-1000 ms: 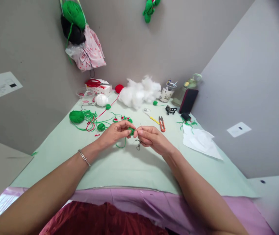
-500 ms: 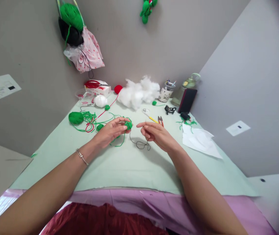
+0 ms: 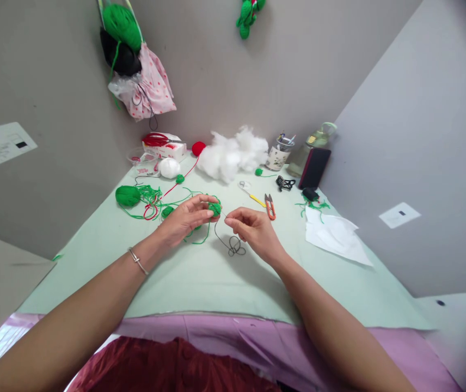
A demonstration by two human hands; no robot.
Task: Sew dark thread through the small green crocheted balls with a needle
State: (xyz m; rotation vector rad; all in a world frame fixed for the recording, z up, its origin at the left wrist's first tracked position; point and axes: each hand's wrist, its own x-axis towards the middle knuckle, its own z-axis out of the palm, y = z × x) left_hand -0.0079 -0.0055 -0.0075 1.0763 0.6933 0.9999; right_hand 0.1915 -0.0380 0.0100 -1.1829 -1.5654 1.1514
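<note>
The pale green table (image 3: 176,294) is spread beneath everything. Seen from the green crocheted piece, white stuffing (image 3: 228,155) is heaped toward twelve o'clock. At eight o'clock the left hand (image 3: 184,220) is placed, its fingers curled, and at four o'clock the right hand (image 3: 253,231), its thumb and forefinger pressed together. A green yarn ball (image 3: 127,196) is seen at nine o'clock, orange snips (image 3: 270,207) at three. The green crocheted piece (image 3: 215,208) is pinched in the left fingertips. Dark thread (image 3: 237,247) is looped at five o'clock. A thin needle (image 3: 224,214) is pinched by the right hand; whether the piece is touched by it cannot be told.
</note>
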